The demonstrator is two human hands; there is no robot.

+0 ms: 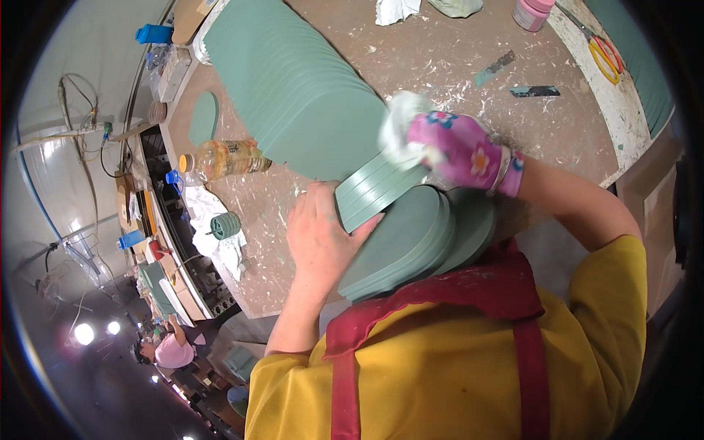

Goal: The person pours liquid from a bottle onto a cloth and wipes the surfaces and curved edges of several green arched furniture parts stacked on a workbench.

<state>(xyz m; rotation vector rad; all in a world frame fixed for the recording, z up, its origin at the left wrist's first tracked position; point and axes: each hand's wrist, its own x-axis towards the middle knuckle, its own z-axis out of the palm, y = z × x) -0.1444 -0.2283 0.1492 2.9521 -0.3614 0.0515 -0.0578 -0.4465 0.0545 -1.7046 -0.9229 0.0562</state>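
Your bare left hand [317, 231] grips one end of a ridged green stack [378, 191]; your floral-gloved right hand [466, 150] clutches a white cloth [400, 132] at its other end, fanned green sheets [323, 132] beyond both

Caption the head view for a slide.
A bare left hand holds a flat green striped piece while the right hand, in a pink floral glove, holds a white cloth at its far end.
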